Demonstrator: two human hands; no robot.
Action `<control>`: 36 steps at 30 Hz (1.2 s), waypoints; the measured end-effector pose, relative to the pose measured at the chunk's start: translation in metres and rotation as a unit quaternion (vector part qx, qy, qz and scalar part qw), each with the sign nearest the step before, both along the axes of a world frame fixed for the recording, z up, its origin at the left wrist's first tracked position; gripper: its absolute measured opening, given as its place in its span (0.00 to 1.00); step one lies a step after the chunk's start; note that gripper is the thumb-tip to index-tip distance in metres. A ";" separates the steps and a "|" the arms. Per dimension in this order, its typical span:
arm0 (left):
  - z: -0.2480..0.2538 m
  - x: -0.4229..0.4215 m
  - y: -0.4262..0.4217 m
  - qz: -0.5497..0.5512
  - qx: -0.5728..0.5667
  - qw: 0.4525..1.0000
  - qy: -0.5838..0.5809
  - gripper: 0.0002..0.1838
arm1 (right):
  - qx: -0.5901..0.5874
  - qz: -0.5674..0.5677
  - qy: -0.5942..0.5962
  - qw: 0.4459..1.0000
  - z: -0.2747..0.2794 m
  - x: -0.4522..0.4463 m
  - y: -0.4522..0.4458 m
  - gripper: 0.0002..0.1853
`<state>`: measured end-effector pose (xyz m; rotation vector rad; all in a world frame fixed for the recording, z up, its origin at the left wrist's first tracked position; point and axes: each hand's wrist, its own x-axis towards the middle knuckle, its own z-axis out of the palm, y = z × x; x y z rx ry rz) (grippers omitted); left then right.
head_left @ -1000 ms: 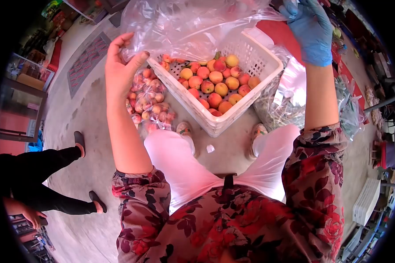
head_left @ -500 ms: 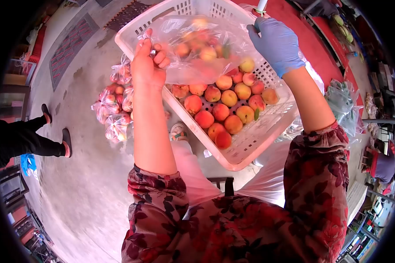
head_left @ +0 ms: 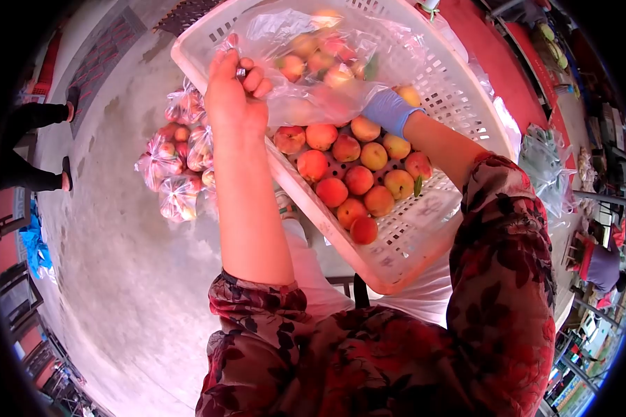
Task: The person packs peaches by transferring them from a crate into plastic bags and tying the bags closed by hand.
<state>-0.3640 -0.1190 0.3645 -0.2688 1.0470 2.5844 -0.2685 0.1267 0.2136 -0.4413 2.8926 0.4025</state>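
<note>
My bare left hand [head_left: 238, 82] is closed on the edge of a clear plastic bag [head_left: 285, 104], held over the far left part of a white crate [head_left: 424, 257]. Peaches show through the film; I cannot tell which lie inside the bag and which behind it. My right hand [head_left: 391, 111], in a blue glove, reaches in at the bag's right side, its fingers hidden by the film. Loose peaches [head_left: 359, 179] lie on the crate's bottom just below both hands, one with a green leaf.
Several tied bags of peaches [head_left: 179, 198] stand on the concrete floor [head_left: 132, 278] left of the crate. A person's legs [head_left: 38, 181] are at the far left. Clear plastic bags [head_left: 546, 167] hang at the right, and another person [head_left: 602, 267] is farther off.
My right hand has come down and left from the crate's far right rim to the bag. My left hand still grips the bag. The person at the left has shifted position.
</note>
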 end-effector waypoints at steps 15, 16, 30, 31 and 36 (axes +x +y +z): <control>-0.002 -0.003 -0.006 -0.084 0.039 0.995 0.021 0.05 | -0.068 -0.241 -0.331 0.910 0.045 0.003 -0.103 0.17; -0.002 -0.004 -0.005 -0.088 0.037 0.995 0.019 0.05 | -0.074 -0.265 -0.360 0.891 0.049 -0.001 -0.102 0.16; 0.003 0.000 -0.005 -0.098 -0.002 0.995 0.026 0.06 | -0.636 -0.250 -0.481 0.549 0.129 0.015 -0.030 0.25; 0.004 0.000 -0.005 -0.098 -0.003 0.995 0.018 0.07 | -0.700 -0.287 -0.465 0.461 0.157 0.016 -0.030 0.25; 0.005 0.001 -0.002 -0.147 -0.005 0.989 0.024 0.11 | -0.702 -0.335 -0.212 0.591 0.154 -0.055 -0.044 0.25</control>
